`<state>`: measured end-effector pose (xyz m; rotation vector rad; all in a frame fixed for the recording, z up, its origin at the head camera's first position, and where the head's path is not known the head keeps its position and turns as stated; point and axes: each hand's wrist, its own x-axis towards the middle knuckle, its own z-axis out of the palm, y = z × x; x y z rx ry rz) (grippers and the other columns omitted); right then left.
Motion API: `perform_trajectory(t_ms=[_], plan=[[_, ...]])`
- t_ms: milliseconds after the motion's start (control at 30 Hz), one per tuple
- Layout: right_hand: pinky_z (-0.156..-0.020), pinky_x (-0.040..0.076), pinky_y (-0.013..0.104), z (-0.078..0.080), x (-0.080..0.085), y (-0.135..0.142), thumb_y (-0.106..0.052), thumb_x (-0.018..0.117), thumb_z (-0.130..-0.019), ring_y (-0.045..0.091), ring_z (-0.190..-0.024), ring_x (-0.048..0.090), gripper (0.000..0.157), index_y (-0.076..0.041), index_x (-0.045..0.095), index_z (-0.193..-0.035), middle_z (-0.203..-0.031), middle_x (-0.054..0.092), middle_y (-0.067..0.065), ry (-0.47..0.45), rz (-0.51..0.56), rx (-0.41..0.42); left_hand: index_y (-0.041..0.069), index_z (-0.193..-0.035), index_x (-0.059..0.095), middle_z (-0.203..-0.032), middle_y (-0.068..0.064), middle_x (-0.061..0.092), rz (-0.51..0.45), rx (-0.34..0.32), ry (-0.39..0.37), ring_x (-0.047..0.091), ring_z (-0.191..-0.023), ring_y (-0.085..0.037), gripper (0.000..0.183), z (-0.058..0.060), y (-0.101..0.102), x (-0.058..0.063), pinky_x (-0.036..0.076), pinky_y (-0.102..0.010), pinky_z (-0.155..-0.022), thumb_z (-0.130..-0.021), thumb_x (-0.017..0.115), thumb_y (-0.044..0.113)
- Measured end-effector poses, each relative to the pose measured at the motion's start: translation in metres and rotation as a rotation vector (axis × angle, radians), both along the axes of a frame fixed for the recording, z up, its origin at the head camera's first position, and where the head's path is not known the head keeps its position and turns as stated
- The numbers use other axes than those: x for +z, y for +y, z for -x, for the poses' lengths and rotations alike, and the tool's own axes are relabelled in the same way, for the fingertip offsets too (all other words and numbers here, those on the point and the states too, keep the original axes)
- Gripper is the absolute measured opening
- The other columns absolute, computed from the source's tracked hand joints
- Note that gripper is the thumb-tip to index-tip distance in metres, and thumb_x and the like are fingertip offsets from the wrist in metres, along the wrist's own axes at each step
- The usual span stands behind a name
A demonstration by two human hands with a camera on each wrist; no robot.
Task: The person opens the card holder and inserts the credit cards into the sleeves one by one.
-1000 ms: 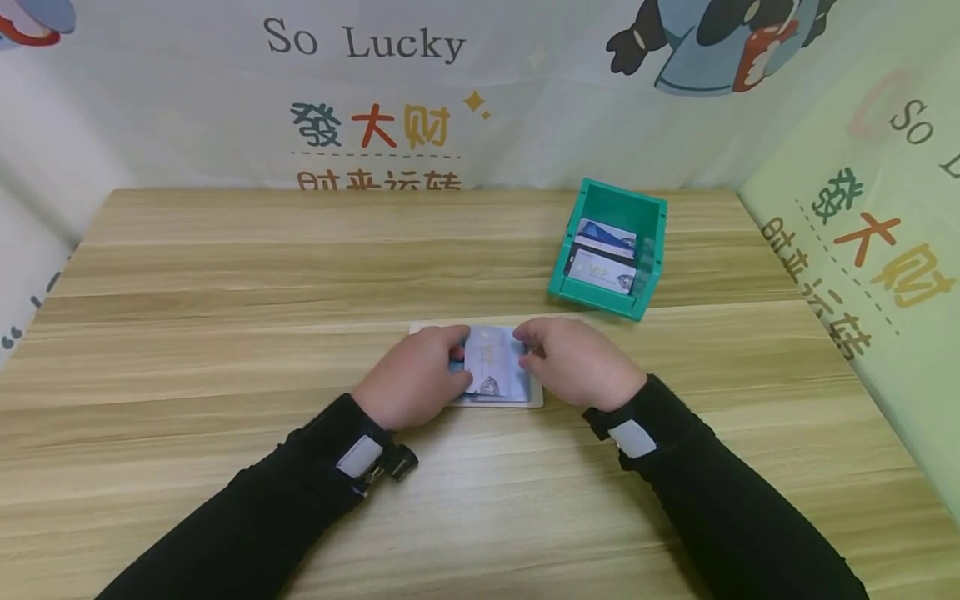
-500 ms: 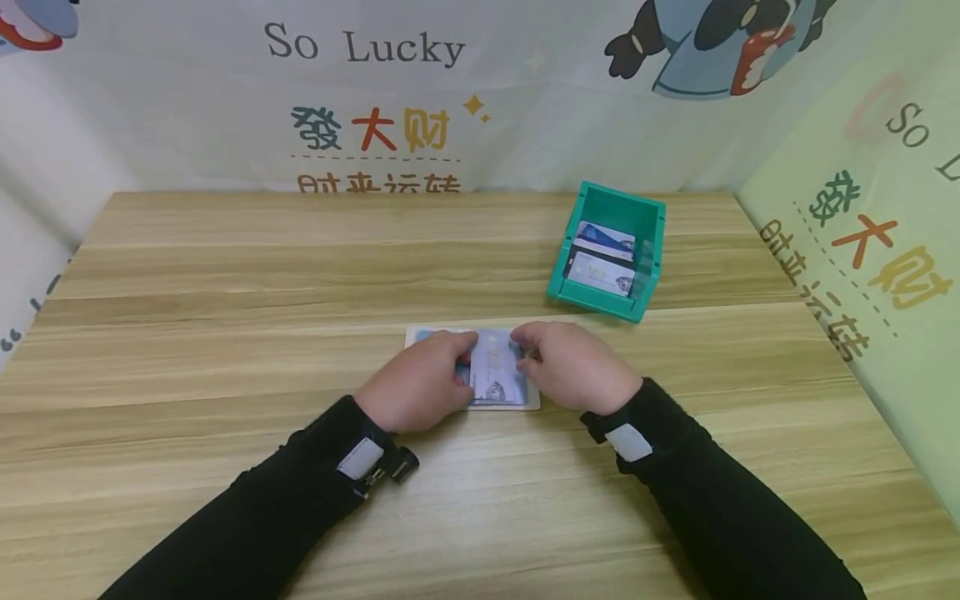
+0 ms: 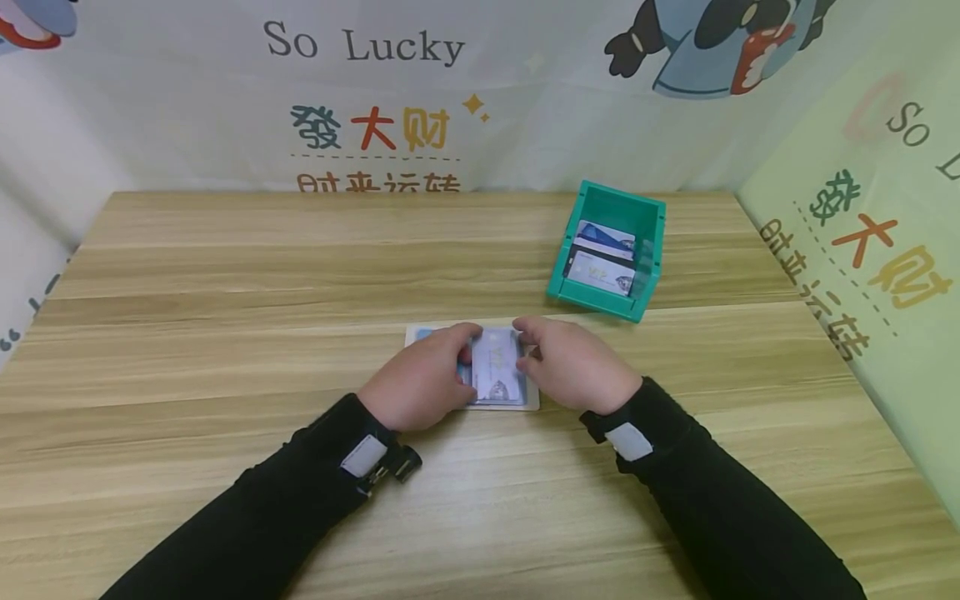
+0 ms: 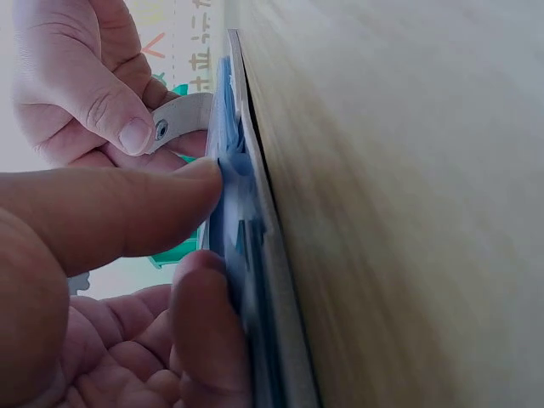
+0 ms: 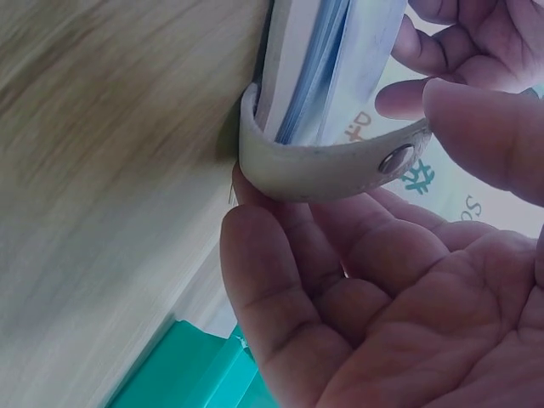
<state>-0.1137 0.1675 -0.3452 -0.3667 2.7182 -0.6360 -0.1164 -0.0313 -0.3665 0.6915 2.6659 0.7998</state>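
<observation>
An open card holder (image 3: 532,396) with a pale cover and bluish clear sleeves lies on the wooden table. A whitish VIP card (image 3: 497,367) shows on its right half. My left hand (image 3: 416,377) holds the sleeves at their left side, index finger at the top corner and thumb at the bottom. The left wrist view shows the thumb (image 4: 161,208) against the sleeve edges. At the holder's right side, my right hand (image 3: 577,362) pinches a pale strap (image 5: 331,170) with a metal snap. That strap curves up from the cover's edge, its free end at the thumb.
A green plastic box (image 3: 651,250) stands behind and right of the hands, with several cards (image 3: 602,271) inside. Printed sheets (image 3: 525,133) hang along the table's back and right sides. Both wrists carry black straps with small cameras.
My left hand has shifted slightly to the right, and the VIP card has moved right with it. The right hand stays at the holder's right edge. The box has not moved.
</observation>
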Motion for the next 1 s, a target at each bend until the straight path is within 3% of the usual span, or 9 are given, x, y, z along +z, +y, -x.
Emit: perform_trajectory(t_ms=[300, 467, 733, 1000], plan=[[-0.094, 0.043, 0.042, -0.0004, 0.0008, 0.0007, -0.019, 0.058, -0.093, 0.016, -0.108, 0.05, 0.046, -0.005, 0.047, -0.135, -0.127, 0.056, 0.009, 0.01, 0.047, -0.02, 0.002, -0.139, 0.038, -0.108, -0.004, 0.053, 0.029, -0.021, 0.015, 0.048, -0.092, -0.014, 0.069, 0.0007, 0.0011, 0.0002, 0.044, -0.036, -0.087, -0.081, 0.071, 0.019], [-0.092, 0.045, 0.041, -0.0007, 0.0011, 0.0018, -0.019, 0.059, -0.093, 0.015, -0.101, 0.052, 0.041, -0.007, 0.051, -0.132, -0.121, 0.059, 0.008, 0.0, 0.084, -0.037, 0.001, -0.141, 0.038, -0.112, -0.007, 0.053, 0.053, -0.025, 0.017, 0.048, -0.094, -0.014, 0.067, 0.001, 0.0018, -0.0004, 0.044, -0.036, -0.088, -0.083, 0.067, 0.016], [-0.068, 0.048, 0.032, -0.0004, 0.0004, 0.0021, -0.017, 0.057, -0.094, 0.016, -0.081, 0.053, 0.026, -0.011, 0.061, -0.119, -0.095, 0.062, 0.001, 0.005, 0.144, -0.002, 0.002, -0.14, 0.039, -0.118, -0.01, 0.055, 0.06, -0.027, 0.036, 0.048, -0.097, -0.013, 0.06, 0.0011, 0.0028, -0.0018, 0.045, -0.037, -0.09, -0.084, 0.058, 0.009], [-0.066, 0.047, 0.031, 0.0023, -0.002, 0.0027, -0.017, 0.057, -0.094, 0.016, -0.08, 0.052, 0.024, -0.012, 0.064, -0.116, -0.092, 0.062, 0.0, -0.001, 0.166, -0.006, 0.003, -0.139, 0.042, -0.118, -0.01, 0.055, 0.031, -0.024, 0.028, 0.048, -0.095, -0.014, 0.058, 0.0014, 0.0004, -0.002, 0.045, -0.036, -0.088, -0.084, 0.06, 0.011]])
